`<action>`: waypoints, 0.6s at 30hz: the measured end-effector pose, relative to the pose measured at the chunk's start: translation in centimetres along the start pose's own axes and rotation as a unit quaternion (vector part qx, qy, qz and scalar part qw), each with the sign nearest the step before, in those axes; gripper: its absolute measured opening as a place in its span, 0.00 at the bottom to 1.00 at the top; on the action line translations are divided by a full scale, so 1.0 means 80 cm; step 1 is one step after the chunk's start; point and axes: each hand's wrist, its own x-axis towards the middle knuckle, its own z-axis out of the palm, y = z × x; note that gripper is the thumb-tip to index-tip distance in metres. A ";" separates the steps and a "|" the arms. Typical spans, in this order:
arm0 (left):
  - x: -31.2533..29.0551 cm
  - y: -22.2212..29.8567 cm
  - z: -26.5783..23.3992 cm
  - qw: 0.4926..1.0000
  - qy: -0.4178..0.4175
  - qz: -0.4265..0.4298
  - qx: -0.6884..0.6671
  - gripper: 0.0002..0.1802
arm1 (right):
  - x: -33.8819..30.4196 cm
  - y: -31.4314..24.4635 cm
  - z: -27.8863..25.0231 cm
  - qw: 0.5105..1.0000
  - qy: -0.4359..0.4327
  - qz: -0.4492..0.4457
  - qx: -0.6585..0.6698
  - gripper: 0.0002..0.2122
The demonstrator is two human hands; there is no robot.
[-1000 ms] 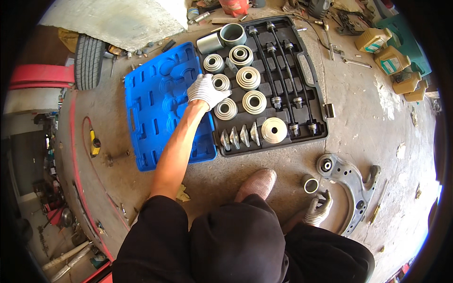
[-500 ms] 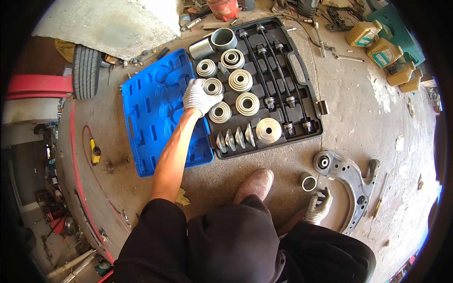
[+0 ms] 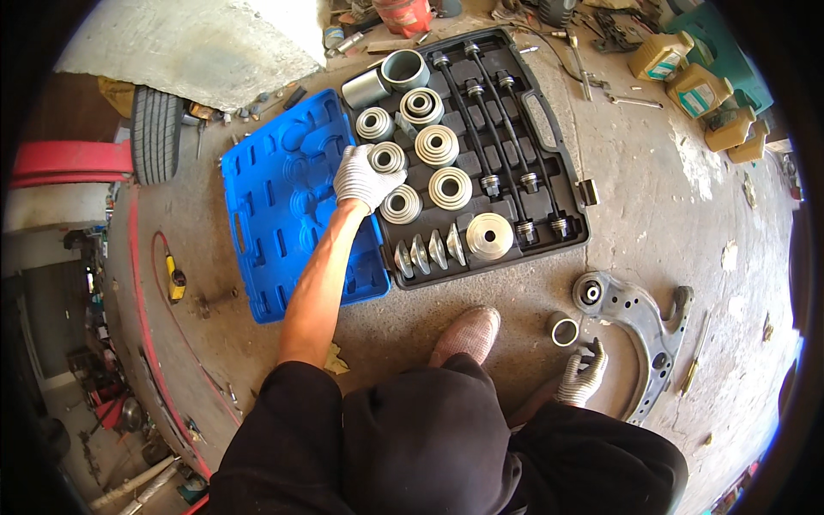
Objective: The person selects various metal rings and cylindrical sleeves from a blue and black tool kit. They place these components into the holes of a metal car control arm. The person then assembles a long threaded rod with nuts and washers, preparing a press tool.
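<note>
The white-gloved left hand (image 3: 364,180) curled against a round silver metal stack (image 3: 387,158), grip unclear; the white-gloved right hand (image 3: 582,380), empty, spread near a grey metal tube (image 3: 555,325).

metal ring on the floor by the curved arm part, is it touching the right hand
Apart: the head view shows a narrow gap between the metal ring and the right hand, with floor visible between them.

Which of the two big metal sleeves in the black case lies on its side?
The left sleeve: its curved wall faces up, whereas the right sleeve stands on end, showing its opening.
</note>
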 end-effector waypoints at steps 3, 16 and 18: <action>0.001 -0.001 0.002 1.000 0.003 -0.001 0.015 0.41 | 0.001 0.001 0.000 1.000 0.002 -0.013 -0.011 0.26; -0.009 0.016 -0.004 0.995 0.033 0.026 0.094 0.46 | 0.002 -0.010 0.000 1.000 0.003 0.001 0.001 0.26; -0.011 0.031 -0.010 0.989 0.060 0.083 0.110 0.43 | 0.000 -0.006 0.002 1.000 0.005 0.000 0.001 0.26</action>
